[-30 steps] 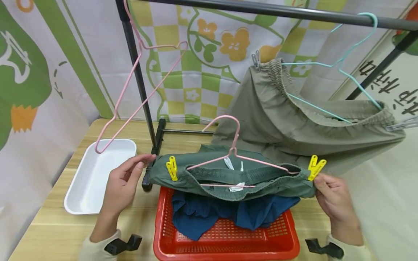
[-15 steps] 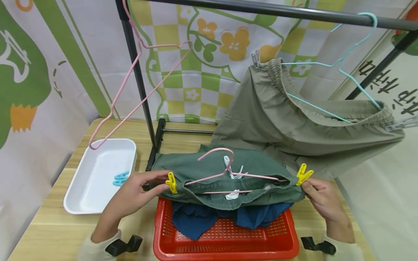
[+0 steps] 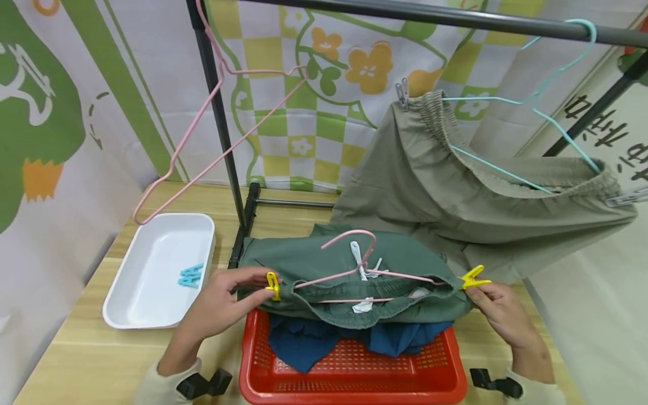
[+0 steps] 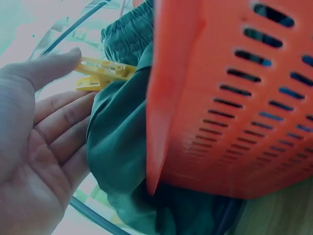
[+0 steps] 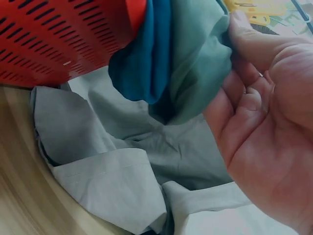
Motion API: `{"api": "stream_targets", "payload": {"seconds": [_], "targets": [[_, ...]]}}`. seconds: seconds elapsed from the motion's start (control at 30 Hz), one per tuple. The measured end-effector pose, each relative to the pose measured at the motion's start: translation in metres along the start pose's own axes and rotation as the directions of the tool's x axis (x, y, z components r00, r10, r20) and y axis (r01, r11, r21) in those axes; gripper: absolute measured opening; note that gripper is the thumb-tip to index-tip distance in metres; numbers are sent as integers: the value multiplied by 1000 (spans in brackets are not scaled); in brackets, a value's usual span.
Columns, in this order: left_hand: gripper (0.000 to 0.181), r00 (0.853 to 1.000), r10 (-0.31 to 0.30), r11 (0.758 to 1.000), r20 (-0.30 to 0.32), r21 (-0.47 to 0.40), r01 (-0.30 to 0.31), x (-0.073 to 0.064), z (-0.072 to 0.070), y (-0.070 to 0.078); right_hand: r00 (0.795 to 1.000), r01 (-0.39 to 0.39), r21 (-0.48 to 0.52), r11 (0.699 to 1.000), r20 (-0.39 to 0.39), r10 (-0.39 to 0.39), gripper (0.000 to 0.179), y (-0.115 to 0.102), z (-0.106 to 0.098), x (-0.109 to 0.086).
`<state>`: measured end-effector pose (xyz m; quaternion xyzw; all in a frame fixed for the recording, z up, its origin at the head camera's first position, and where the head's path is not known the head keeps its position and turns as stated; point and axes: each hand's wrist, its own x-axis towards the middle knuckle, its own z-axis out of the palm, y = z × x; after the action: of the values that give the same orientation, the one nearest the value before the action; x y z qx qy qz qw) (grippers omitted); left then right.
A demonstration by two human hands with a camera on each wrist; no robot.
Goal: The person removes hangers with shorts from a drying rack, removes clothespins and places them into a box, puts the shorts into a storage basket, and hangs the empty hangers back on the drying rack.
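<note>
A pair of dark green elastic-waist pants (image 3: 390, 253) lies over the basket, a pink hanger (image 3: 336, 278) set in its waistband. Yellow clothespins fasten both ends of the waist. My left hand (image 3: 217, 301) pinches the left yellow clothespin (image 3: 273, 286) between thumb and fingers; in the left wrist view the clothespin (image 4: 105, 73) bites the green cloth. At the other end my right hand (image 3: 501, 309) grips the edge of the pants just below the right yellow clothespin (image 3: 473, 278). In the right wrist view the thumb presses the green cloth (image 5: 203, 63), fingers behind it.
Under the pants stands a red basket (image 3: 354, 388) with dark blue cloth (image 3: 309, 340). A white tray (image 3: 147, 281) with blue clothespins (image 3: 190, 275) sits at left. From the black rack (image 3: 405, 17) hang a bare pink hanger (image 3: 184, 140) and khaki pants (image 3: 430, 169) on a turquoise hanger.
My left hand has moved right from the pants' side edge onto the left clothespin. The pants have come down slightly, and the right hand shifted left with them. The bare pink hanger swung a little.
</note>
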<state>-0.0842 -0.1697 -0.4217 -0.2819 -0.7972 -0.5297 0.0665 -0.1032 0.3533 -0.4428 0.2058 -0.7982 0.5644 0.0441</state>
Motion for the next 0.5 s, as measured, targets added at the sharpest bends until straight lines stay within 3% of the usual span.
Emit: {"api": "stream_targets", "payload": {"seconds": [0.1,0.23,0.5], "targets": [[26,999,44,999,-32,-26,-45,1,0,-2,1000,7,-58,998,21,-6,40,-4,-1,0],[31,992,109,989,-59,-94,-114,2,0,-6,999,17,-63,998,34,-14,43,-5,-1,0],[31,962,217,959,-163,-146,-241,4,1,-12,1000,19,-56,998,25,-17,38,-3,-1,-2]]}}
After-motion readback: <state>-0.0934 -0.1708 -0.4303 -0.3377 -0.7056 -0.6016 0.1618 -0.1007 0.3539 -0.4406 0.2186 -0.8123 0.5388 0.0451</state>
